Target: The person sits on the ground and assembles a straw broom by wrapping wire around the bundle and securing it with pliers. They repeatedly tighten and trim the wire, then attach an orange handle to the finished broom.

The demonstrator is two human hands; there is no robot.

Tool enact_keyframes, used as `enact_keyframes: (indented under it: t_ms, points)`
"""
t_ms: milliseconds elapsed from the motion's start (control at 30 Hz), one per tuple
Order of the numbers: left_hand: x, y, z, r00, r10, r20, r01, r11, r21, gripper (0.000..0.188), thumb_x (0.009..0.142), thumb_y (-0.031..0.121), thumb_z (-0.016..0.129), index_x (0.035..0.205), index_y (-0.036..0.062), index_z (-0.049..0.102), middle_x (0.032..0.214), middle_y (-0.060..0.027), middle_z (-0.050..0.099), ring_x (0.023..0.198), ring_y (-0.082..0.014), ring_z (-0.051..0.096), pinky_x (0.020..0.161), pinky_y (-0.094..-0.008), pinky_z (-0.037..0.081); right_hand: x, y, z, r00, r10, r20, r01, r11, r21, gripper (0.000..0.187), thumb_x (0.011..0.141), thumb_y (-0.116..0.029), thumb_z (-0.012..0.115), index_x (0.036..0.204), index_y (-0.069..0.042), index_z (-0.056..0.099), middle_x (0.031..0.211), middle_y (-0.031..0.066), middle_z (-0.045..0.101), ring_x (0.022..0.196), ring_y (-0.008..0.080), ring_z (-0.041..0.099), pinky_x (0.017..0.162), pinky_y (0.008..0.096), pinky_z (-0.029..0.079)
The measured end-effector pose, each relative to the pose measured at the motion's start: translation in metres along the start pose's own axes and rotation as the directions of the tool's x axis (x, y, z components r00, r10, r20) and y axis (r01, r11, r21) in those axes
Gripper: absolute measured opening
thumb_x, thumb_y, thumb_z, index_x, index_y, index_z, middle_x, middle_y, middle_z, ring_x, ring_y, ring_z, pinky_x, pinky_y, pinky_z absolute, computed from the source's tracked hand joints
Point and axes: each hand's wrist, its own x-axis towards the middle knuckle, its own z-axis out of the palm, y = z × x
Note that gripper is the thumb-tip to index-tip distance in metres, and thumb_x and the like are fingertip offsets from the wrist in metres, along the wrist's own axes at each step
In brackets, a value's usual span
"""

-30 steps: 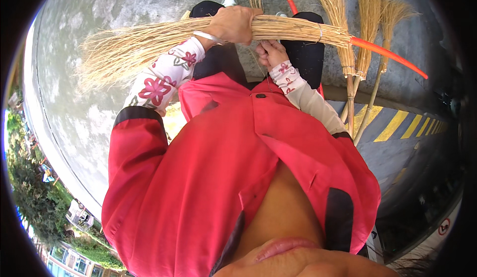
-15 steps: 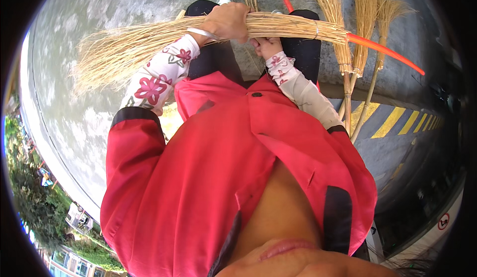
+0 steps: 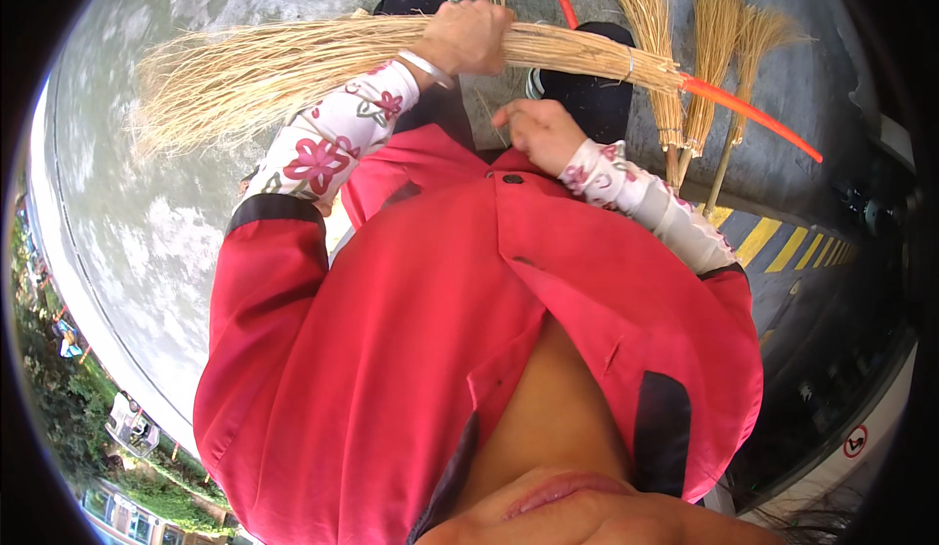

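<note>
My left hand (image 3: pixel 469 36) is closed around the bound neck of a straw broom (image 3: pixel 293 66) held crosswise in front of me, bristles fanning left and its orange handle (image 3: pixel 753 114) pointing right. A pale bangle sits on that wrist. My right hand (image 3: pixel 538 134) hangs just below the broom with fingers curled, apart from the bundle. A few thin loose straws (image 3: pixel 494 114) dangle beside it; whether it pinches them I cannot tell. Both arms wear floral sleeves under a red shirt (image 3: pixel 469 349).
Three more straw brooms (image 3: pixel 719 26) lie on the grey concrete floor (image 3: pixel 147 232) beyond my black shoes (image 3: pixel 587 95). A yellow-and-black striped edge (image 3: pixel 773 242) runs at the right. Greenery and buildings show at the far left rim.
My right hand has dropped a little away from the underside of the broom. My left hand has lifted the bundle slightly while keeping its grip.
</note>
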Motion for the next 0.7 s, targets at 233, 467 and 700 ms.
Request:
enact_keyframes:
  t_ms: [233,467,700]
  points:
    - [-0.006,-0.003,0.012,0.992,0.045,-0.114,-0.043,0.999,0.020,0.026,0.069,0.008,0.064,0.094,0.0017,0.065,0.083,-0.0210,0.071,0.078,-0.0392,0.071,0.066,-0.0474,0.057,0.020,-0.024,0.020,0.991,-0.130,-0.026,0.129,0.990,-0.056,0.028,0.093,-0.014,0.047,0.089,0.002,0.070,0.063,0.0097,0.061,0.058,0.0173,0.058,0.056,0.0347,0.046]
    - [-0.018,0.001,0.030,0.915,0.172,-0.365,-0.129,0.982,0.138,0.014,0.078,0.015,0.064,0.089,0.0063,0.060,0.078,-0.0101,0.071,0.074,-0.0241,0.072,0.068,-0.0337,0.053,0.022,-0.045,-0.043,0.996,-0.090,0.018,0.091,0.967,-0.236,0.027,0.094,-0.016,0.052,0.086,0.000,0.071,0.058,0.0016,0.053,0.053,0.0074,0.049,0.052,0.0281,0.041]
    - [-0.018,0.004,0.031,0.903,0.143,-0.406,-0.109,0.988,0.106,0.023,0.067,0.006,0.067,0.086,0.0073,0.057,0.078,-0.0083,0.064,0.077,-0.0264,0.066,0.075,-0.0350,0.051,0.081,-0.102,-0.106,0.596,-0.272,0.756,0.797,0.087,-0.597,0.011,0.084,-0.005,0.060,0.095,-0.003,0.059,0.067,0.0158,0.057,0.066,0.0391,0.061,0.055,0.0475,0.045]
